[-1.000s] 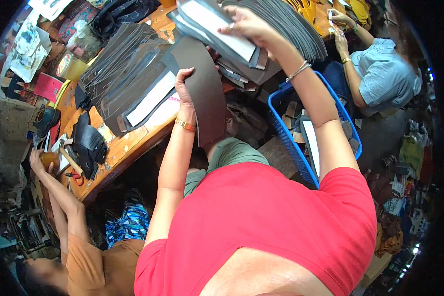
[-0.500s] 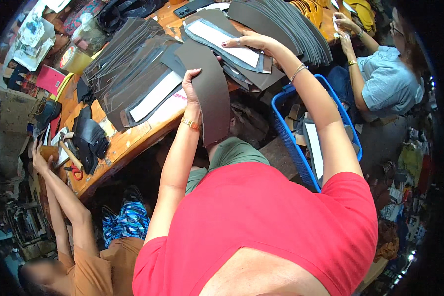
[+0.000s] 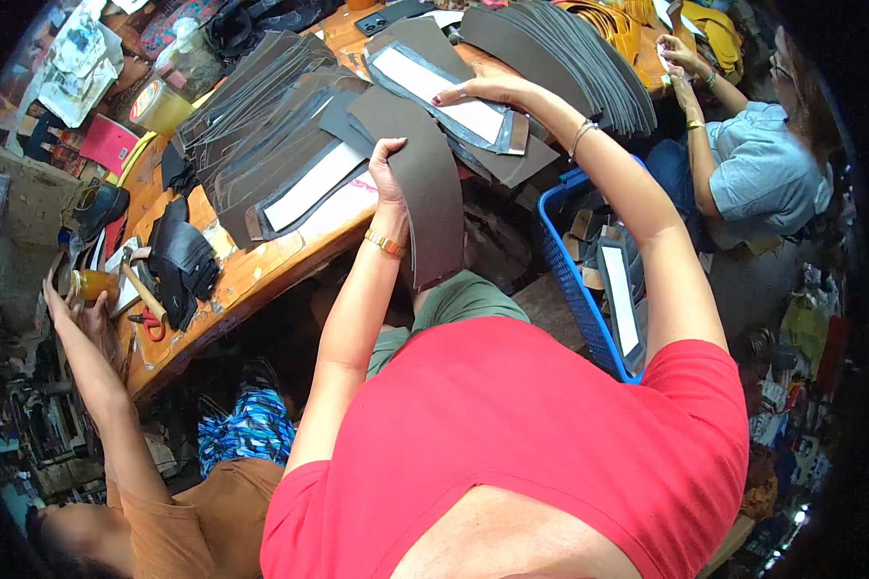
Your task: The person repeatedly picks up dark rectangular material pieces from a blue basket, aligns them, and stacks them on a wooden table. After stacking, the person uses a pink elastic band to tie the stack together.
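Note:
My left hand (image 3: 388, 176) is closed round the edge of a dark brown curved leather panel (image 3: 423, 179), its thumb on top. The panel hangs over the table's front edge toward my lap, and a second layer's edge shows along its side. Beyond it, my right hand (image 3: 490, 89) rests with fingers stretched on a white strip (image 3: 434, 92), which lies on a dark backing piece atop other panels. Some of the right fingers are hard to make out. Left of the held panel, another white strip (image 3: 311, 186) lies on dark pieces.
Fanned stacks of brown panels (image 3: 251, 125) and grey-brown panels (image 3: 560, 68) cover the wooden table (image 3: 251, 280). A blue basket (image 3: 589, 299) with cut pieces stands at my right. A hammer (image 3: 145, 294) and red-handled scissors (image 3: 152, 325) lie at left. Co-workers sit on both sides.
My view has shifted slightly. My left hand keeps its hold on the panel, and my right hand stays at the white strip. The left co-worker's hands have moved about an amber jar.

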A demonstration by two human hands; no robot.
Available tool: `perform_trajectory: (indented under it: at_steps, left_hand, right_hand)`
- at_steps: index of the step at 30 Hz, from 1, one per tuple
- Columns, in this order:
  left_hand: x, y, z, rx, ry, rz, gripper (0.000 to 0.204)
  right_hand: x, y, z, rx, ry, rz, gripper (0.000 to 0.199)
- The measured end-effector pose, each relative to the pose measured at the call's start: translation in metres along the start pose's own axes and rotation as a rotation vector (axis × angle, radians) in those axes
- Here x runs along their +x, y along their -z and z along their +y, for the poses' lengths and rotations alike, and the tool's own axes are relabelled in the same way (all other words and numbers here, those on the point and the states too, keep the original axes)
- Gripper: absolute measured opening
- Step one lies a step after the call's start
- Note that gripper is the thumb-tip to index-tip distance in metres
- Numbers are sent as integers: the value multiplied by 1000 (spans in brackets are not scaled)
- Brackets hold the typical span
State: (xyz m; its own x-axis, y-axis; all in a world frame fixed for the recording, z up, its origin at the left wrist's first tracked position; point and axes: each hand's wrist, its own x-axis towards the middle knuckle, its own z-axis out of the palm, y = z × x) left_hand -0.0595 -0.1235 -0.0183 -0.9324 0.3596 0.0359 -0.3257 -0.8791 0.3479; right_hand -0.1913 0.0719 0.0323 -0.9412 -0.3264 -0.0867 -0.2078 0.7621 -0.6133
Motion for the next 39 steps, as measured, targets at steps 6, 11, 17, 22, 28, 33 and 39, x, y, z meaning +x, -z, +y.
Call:
perform_trajectory:
  at_steps: [6, 11, 17, 22, 28, 33, 39]
  left_hand:
    - [9, 28, 4, 85, -47, 101, 51]
    - [7, 10, -4, 77, -84, 90, 48]
    - [4, 17, -2, 63, -106, -13, 60]
    - [9, 13, -7, 6, -182, -179, 72]
    - [14, 19, -9, -15, -157, -166, 74]
    - [19, 26, -9, -65, -127, -199, 75]
    - [7, 1, 10, -7, -84, -234, 75]
  right_hand:
    - [-24, 12, -30, 91, -4, -109, 98]
    - [-5, 2, -7, 346, 77, -232, 62]
    - [-24, 9, -29, 418, -42, -232, 65]
    - [-8, -2, 0, 549, -38, -172, 82]
    - [-38, 5, -11, 902, -70, -302, 80]
    - [-40, 6, -20, 899, -67, -334, 62]
    - [-24, 11, -1, 658, -13, -83, 57]
